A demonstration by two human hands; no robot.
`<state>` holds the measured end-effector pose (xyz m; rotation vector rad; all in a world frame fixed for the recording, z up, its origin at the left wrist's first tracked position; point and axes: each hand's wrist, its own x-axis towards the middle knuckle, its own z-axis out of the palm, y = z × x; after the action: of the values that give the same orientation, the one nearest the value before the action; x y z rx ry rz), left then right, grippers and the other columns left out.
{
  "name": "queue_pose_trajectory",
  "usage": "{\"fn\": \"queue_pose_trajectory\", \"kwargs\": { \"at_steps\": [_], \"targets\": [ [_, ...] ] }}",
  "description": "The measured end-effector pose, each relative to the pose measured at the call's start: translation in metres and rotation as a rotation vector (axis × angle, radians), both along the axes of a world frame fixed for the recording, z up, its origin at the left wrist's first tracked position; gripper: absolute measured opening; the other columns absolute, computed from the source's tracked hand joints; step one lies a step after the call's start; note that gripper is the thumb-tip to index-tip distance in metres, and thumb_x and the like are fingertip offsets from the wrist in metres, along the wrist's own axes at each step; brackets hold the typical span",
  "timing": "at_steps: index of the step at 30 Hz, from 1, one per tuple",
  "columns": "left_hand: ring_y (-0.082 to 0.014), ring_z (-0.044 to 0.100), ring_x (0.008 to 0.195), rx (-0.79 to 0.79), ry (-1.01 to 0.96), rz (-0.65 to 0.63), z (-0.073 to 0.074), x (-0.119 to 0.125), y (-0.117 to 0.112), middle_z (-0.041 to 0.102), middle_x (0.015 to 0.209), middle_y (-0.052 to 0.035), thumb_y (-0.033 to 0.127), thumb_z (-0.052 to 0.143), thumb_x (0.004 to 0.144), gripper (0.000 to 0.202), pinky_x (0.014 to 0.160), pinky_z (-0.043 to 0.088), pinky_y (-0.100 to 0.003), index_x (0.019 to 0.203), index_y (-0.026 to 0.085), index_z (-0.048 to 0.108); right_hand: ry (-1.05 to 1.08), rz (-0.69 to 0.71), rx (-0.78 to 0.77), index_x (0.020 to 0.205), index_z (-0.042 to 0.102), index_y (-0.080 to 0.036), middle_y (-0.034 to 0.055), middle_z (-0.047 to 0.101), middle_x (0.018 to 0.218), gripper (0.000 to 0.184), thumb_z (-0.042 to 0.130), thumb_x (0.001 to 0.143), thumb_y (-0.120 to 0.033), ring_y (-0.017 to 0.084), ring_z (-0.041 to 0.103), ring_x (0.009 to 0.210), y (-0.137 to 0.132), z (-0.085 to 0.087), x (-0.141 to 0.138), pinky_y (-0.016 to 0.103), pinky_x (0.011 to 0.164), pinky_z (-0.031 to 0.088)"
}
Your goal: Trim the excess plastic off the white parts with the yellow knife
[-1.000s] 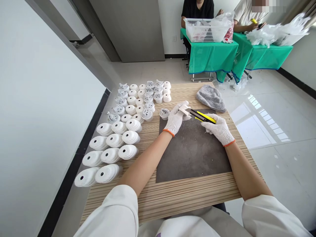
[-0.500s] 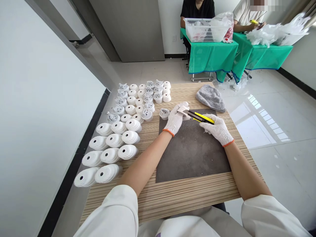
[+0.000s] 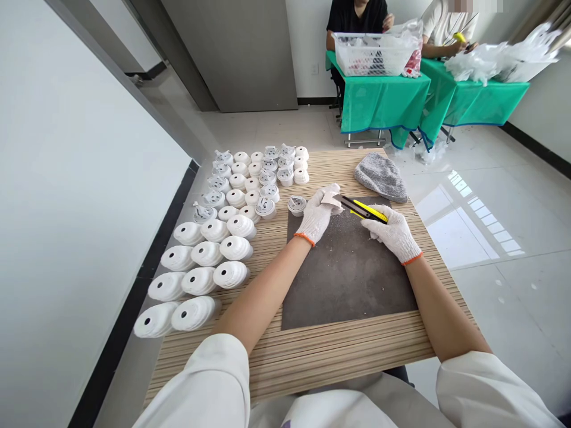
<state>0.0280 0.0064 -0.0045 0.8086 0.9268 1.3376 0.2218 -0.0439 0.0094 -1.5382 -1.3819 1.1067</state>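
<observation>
My left hand [image 3: 314, 216], in a white knit glove with an orange cuff, holds a small white plastic piece [image 3: 331, 200]. My right hand [image 3: 391, 233], gloved the same way, grips a yellow-and-black utility knife [image 3: 362, 210], with its tip at the piece's right edge. Both hands are above a dark grey cutting mat [image 3: 348, 267] dusted with white shavings. A round white plastic part [image 3: 297, 205] stands at the mat's top left corner, just left of my left hand. A grey knit cloth [image 3: 381, 177] lies beyond my right hand.
Several rows of white plastic parts [image 3: 214, 249] cover the left of the striped wooden table [image 3: 289, 356]. Beyond it, two co-workers sit at green-covered tables [image 3: 383, 101] holding a white basket [image 3: 372, 54] and plastic bags. A wall runs along the left.
My right hand and the knife have shifted slightly toward my left hand, and the knife's angle has changed a little. My left hand and the white piece have stayed nearly still.
</observation>
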Motion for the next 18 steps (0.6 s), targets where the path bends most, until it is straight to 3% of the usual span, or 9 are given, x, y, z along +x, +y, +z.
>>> {"fn": "queue_pose_trajectory", "kwargs": {
  "at_steps": [6,18],
  "targets": [
    [-0.0167,0.070,0.094,-0.031,-0.021,-0.012,0.0021,-0.0016,-0.0016,0.075,0.105,-0.0057,0.031,0.079,0.077,0.044,0.076,0.061,-0.024,0.119,0.022,0.071,0.005,0.018,0.029,0.115,0.072,-0.019,-0.0038,0.061,0.065,0.050,0.082,0.071,-0.041,0.009,0.052,0.049,0.0004,0.0001,-0.0009,0.022,0.044,0.043],
    [-0.0158,0.069,0.093,0.010,0.031,-0.006,-0.0046,-0.0003,0.0011,0.074,0.109,-0.0058,0.031,0.079,0.077,0.040,0.073,0.060,-0.023,0.114,0.021,0.072,0.018,-0.010,0.052,0.117,0.071,-0.019,-0.0026,0.064,0.076,0.049,0.079,0.074,-0.040,0.008,0.050,0.048,0.0016,0.0000,-0.0013,0.024,0.048,0.047]
  ]
}}
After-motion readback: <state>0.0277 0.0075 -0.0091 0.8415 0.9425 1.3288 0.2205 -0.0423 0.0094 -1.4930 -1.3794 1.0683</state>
